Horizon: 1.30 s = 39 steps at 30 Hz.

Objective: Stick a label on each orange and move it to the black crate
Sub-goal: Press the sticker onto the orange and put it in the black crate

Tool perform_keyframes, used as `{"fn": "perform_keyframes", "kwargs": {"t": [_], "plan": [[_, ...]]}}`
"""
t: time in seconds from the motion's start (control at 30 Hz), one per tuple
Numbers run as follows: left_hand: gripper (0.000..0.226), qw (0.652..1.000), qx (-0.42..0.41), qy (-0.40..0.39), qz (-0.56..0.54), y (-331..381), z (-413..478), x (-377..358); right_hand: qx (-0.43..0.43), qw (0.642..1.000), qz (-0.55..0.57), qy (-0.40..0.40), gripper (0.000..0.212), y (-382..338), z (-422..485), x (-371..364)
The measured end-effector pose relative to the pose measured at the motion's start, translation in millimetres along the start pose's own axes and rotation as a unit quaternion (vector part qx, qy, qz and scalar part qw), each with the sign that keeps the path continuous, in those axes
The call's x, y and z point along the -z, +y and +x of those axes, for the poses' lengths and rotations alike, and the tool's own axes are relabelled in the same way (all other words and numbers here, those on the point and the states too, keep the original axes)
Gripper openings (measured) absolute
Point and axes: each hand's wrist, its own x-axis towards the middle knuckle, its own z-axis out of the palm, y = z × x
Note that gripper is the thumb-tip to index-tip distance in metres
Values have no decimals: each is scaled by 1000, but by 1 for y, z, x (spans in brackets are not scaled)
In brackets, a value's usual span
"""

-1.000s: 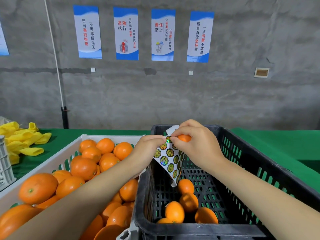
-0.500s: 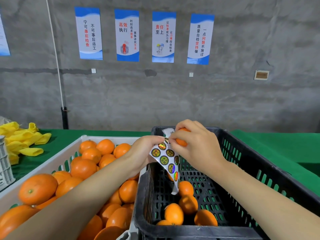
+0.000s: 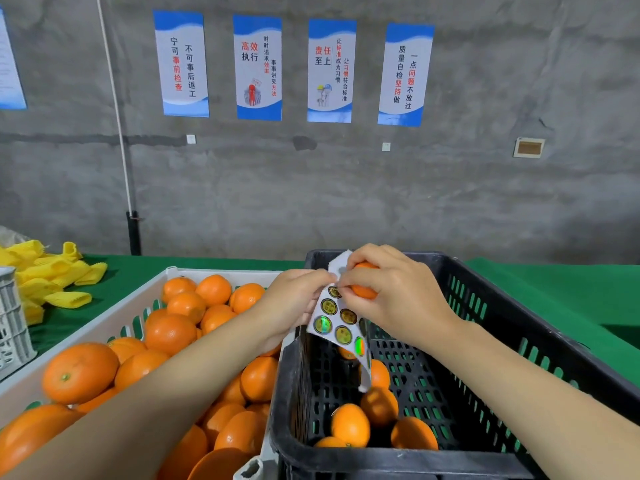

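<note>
My left hand [image 3: 294,303] pinches the top of a white label sheet [image 3: 337,323] that hangs down over the black crate [image 3: 519,327], with several round shiny labels on it. My right hand [image 3: 391,292] grips a small orange [image 3: 363,292] and its thumb and forefinger pinch at the topmost label on the sheet. Both hands are above the crate's far left corner. Several oranges [image 3: 349,424] lie on the crate's floor. The white crate [image 3: 114,320] on the left is heaped with oranges [image 3: 169,332].
A pile of yellow foam sleeves [image 3: 45,278] lies at the far left on the green tablecloth [image 3: 561,292]. A grey slotted basket [image 3: 12,323] stands at the left edge. A concrete wall with posters rises behind the table.
The label sheet has tilted and swung slightly. My right hand's fingers have shifted down from the sheet's upper edge onto the topmost label. The orange stays in that hand.
</note>
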Motion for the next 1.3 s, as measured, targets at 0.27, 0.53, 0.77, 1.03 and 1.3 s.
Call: {"fn": "perform_keyframes", "kwargs": {"t": [0.27, 0.53, 0.77, 1.03, 1.3], "plan": [[27, 969, -122, 113, 182, -7, 4, 10, -286, 911, 297, 17, 13, 7, 9, -3], [27, 957, -142, 28, 253, -7, 0, 1, -425, 791, 440, -28, 5, 10, 9, -7], [19, 974, -138, -11, 181, -5, 0, -1, -398, 794, 454, -65, 5, 10, 7, -5], [22, 971, -154, 1, 185, -6, 0, 2, -411, 785, 456, -81, 7, 13, 6, -10], [23, 953, -169, -101, 229, -5, -3, 0, -460, 758, 460, 38, 18, 21, 7, -10]]}}
